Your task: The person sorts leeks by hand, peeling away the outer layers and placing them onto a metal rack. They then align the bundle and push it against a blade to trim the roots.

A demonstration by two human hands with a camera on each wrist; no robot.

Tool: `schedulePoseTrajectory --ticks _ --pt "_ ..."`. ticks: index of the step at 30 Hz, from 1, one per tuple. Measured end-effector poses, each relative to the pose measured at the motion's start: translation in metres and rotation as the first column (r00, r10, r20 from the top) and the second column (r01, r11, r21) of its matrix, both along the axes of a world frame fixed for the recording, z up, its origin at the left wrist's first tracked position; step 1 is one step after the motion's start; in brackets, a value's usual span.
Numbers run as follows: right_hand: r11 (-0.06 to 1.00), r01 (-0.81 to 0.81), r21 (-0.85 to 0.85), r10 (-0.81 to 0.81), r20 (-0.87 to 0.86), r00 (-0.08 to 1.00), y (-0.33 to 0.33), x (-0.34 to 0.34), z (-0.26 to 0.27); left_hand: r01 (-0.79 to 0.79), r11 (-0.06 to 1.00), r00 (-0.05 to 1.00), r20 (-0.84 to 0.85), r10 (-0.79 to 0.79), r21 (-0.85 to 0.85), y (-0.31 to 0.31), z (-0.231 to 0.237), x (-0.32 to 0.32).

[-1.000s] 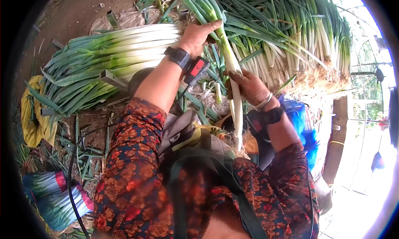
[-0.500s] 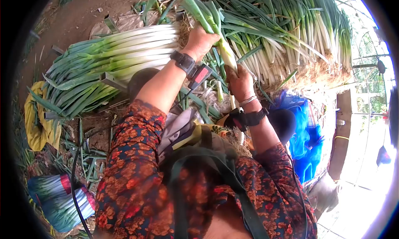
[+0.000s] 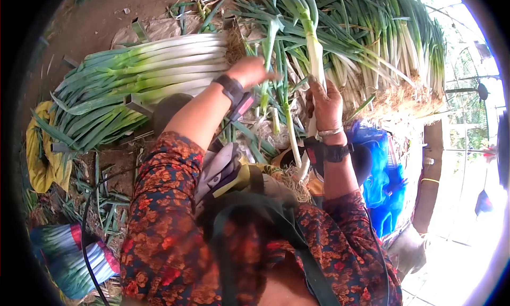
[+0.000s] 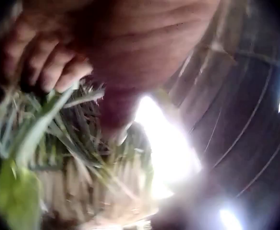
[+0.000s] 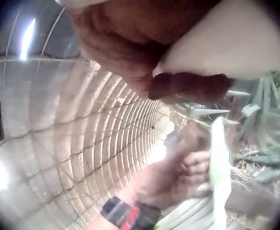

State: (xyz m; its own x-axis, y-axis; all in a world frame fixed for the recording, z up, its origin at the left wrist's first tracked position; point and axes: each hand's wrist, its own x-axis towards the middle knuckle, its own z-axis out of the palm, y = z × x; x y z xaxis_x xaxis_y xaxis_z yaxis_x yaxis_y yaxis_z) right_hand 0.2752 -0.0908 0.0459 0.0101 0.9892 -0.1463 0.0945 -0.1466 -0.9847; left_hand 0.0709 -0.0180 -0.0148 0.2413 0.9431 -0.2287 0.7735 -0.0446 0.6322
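Note:
In the head view my right hand [image 3: 325,105] holds a long green onion [image 3: 314,51] by its white stalk, green top up and roots [image 3: 297,185] near my lap. A peeled outer leaf [image 3: 289,126] hangs away from the stalk, joined low near the roots. My left hand [image 3: 247,72], blurred, is left of the stalk with the thumb stuck out beside loose green leaves [image 3: 271,35]. In the right wrist view its fingers [image 5: 197,165] lie right beside a pale leaf [image 5: 219,167]; the left wrist view shows the thumb apart from the bent fingers.
A stack of cleaned onions [image 3: 159,66] lies on the left between metal posts [image 3: 138,104]. Uncleaned onions [image 3: 388,56] with roots pile at the back right. Blue netting [image 3: 382,178] is beside my right arm; wrapped bundles [image 3: 77,258] and a yellow cloth [image 3: 45,146] are left.
My left hand has let go of the upper stalk and moved left and down. An outer leaf has split away. The stalk in my right hand has shifted right and leans less.

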Motion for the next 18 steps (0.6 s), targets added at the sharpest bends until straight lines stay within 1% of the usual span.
schedulePoseTrajectory --ticks 1,2,3,4,5,6,7,8,9,10,11,12,13,14,15,16,17,18 --pt "1.0 -0.002 -0.013 0.002 0.003 1.0 -0.006 -0.004 0.004 -0.127 0.99 0.929 0.342 0.14 -0.059 0.003 0.002 -0.002" --pt "1.0 -0.001 -0.025 0.001 0.002 1.0 -0.01 -0.006 0.006 -0.223 0.962 0.729 0.629 0.27 -0.155 0.007 0.006 -0.005" --pt "0.999 -0.038 -0.018 0.039 0.036 0.999 -0.013 -0.009 0.0 -0.186 0.969 0.536 0.81 0.238 -0.161 0.007 0.015 -0.006" --pt "0.993 -0.12 -0.01 0.121 0.027 0.992 -0.018 -0.012 -0.002 -0.15 0.976 0.303 0.932 0.2 -0.161 0.005 0.021 -0.008" --pt "0.988 -0.146 -0.059 0.146 0.004 0.989 -0.023 -0.017 -0.002 -0.07 0.985 0.15 0.975 0.166 -0.157 0.006 0.025 -0.015" --pt "0.979 -0.173 -0.107 0.172 -0.02 0.985 -0.027 -0.024 -0.001 -0.163 0.968 -0.049 0.982 0.184 -0.189 0.004 0.032 -0.013" --pt "0.969 -0.221 -0.115 0.218 -0.033 0.975 -0.026 -0.027 -0.009 -0.169 0.966 -0.088 0.979 0.183 -0.196 0.006 0.029 -0.018" --pt "0.961 -0.237 -0.146 0.231 -0.057 0.971 -0.022 -0.028 -0.013 -0.175 0.964 -0.126 0.975 0.182 -0.202 0.01 0.026 -0.023" --pt "0.958 -0.24 -0.158 0.225 -0.109 0.968 -0.02 -0.027 -0.016 -0.134 0.973 -0.132 0.977 0.169 -0.187 0.011 0.025 -0.027" --pt "0.955 -0.245 -0.166 0.219 -0.16 0.963 -0.015 -0.026 -0.017 -0.037 0.986 -0.151 0.977 0.154 -0.161 0.012 0.025 -0.033" --pt "0.931 -0.303 -0.206 0.248 -0.253 0.935 -0.01 -0.022 -0.013 0.062 0.989 -0.171 0.975 0.142 -0.133 0.013 0.026 -0.038" --pt "0.915 -0.37 -0.165 0.316 -0.28 0.907 -0.003 -0.016 -0.017 0.165 0.981 -0.191 0.972 0.136 -0.104 0.012 0.026 -0.04" --pt "0.901 -0.393 -0.184 0.323 -0.322 0.89 0.0 -0.016 -0.021 0.195 0.979 -0.189 0.977 0.101 -0.063 0.009 0.029 -0.038" --pt "0.886 -0.417 -0.202 0.328 -0.363 0.872 0.005 -0.015 -0.026 0.194 0.978 -0.184 0.976 0.113 -0.077 0.007 0.03 -0.037" --pt "0.864 -0.458 0.211 0.42 0.202 0.885 0.017 -0.008 -0.04 0.19 0.977 -0.181 0.975 0.126 -0.091 0.005 0.031 -0.035" --pt "0.611 -0.622 0.49 0.168 0.687 0.707 0.033 0.001 -0.062 0.188 0.976 -0.18 0.973 0.142 -0.108 0.003 0.03 -0.032" --pt "0.72 -0.586 0.372 0.348 0.537 0.769 0.039 0.0 -0.052 0.2 0.97 -0.171 0.97 0.172 -0.136 0.003 0.026 -0.032" --pt "0.817 -0.527 0.233 0.451 0.311 0.836 0.046 -0.001 -0.042 0.19 0.974 -0.148 0.977 0.155 -0.126 0.004 0.025 -0.032"
